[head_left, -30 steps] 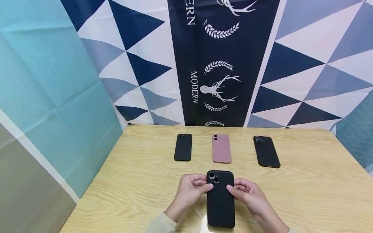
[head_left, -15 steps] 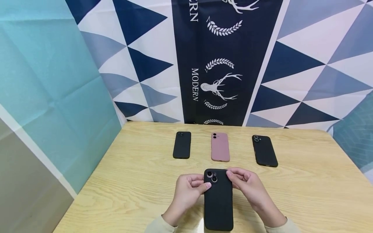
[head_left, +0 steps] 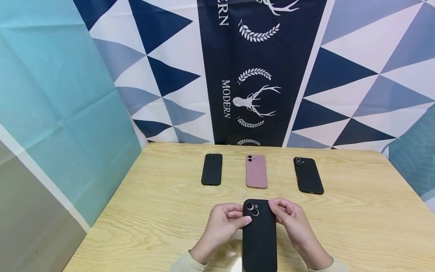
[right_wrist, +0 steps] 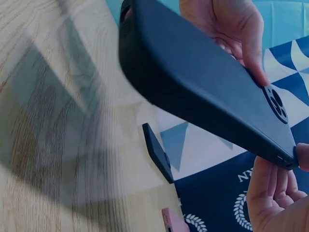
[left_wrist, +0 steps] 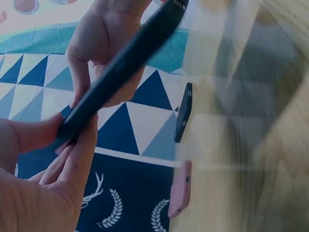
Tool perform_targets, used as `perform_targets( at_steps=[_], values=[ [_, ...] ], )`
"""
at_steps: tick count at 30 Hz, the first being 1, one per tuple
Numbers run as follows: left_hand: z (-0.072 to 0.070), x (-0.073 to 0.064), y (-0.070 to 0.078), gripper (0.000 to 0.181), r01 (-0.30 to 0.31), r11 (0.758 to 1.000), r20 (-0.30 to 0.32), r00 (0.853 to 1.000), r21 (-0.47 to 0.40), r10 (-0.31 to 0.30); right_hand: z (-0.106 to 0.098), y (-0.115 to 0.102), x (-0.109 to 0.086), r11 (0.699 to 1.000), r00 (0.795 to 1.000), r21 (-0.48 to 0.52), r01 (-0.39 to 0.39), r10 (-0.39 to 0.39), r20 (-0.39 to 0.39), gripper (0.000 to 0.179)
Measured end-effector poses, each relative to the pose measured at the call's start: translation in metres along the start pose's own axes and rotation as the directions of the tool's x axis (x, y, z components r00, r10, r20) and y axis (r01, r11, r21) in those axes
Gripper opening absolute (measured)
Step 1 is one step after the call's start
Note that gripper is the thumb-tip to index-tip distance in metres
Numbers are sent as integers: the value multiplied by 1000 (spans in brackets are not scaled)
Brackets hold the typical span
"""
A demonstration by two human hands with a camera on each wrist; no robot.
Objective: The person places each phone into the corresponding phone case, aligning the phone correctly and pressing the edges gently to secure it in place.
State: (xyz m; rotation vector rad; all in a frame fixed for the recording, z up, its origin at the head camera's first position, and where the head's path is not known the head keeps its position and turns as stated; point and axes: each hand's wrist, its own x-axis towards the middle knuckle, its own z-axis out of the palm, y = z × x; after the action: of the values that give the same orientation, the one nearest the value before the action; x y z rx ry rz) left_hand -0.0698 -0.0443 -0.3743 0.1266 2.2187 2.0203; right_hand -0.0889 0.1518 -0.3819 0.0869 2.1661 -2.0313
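Note:
A black phone in a matte black case (head_left: 259, 241) is held up near the front of the table, its camera side toward the head view. My left hand (head_left: 222, 226) pinches its left edge, with the thumb beside the two lenses and the fingers behind. At the top right corner my right hand (head_left: 292, 223) pinches the case between thumb and fingers. In the right wrist view the phone's long side and bottom end (right_wrist: 145, 63) show, the case wrapping its edges. From the left wrist, the phone (left_wrist: 120, 67) appears edge-on and tilted between both hands.
Behind the held phone lie a black phone (head_left: 212, 169) at left, a pink phone (head_left: 256, 171) in the middle and another black phone (head_left: 308, 175) at right. They rest on a wood-grain table (head_left: 163, 196). A patterned cloth (head_left: 251, 75) hangs behind the table's far edge.
My right hand's thumb has moved from the phone's right side up to its top right corner. The held phone has shifted slightly lower and a little right, still between both hands.

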Motion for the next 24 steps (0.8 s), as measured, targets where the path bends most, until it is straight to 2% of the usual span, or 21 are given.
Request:
perform_targets(
  at_steps=[5,9,16,21,24],
  values=[
    [-2,4,3,22,-16,998,24,1000,55,15,-1,3,0,998,1000,58,-6,5,5,16],
    [-3,7,4,25,-35,998,-12,999,51,35,0,3,0,998,999,63,8,-10,41,14],
    [-2,5,4,26,-113,994,-79,991,-10,112,0,1,-2,998,993,60,35,-42,110,16],
    [-1,3,6,25,-93,993,-90,992,-69,86,1,0,-1,998,992,57,-7,0,128,14],
    [-2,2,5,25,-77,993,-87,994,-94,69,0,2,-1,997,986,71,-18,6,164,14]
  ],
)
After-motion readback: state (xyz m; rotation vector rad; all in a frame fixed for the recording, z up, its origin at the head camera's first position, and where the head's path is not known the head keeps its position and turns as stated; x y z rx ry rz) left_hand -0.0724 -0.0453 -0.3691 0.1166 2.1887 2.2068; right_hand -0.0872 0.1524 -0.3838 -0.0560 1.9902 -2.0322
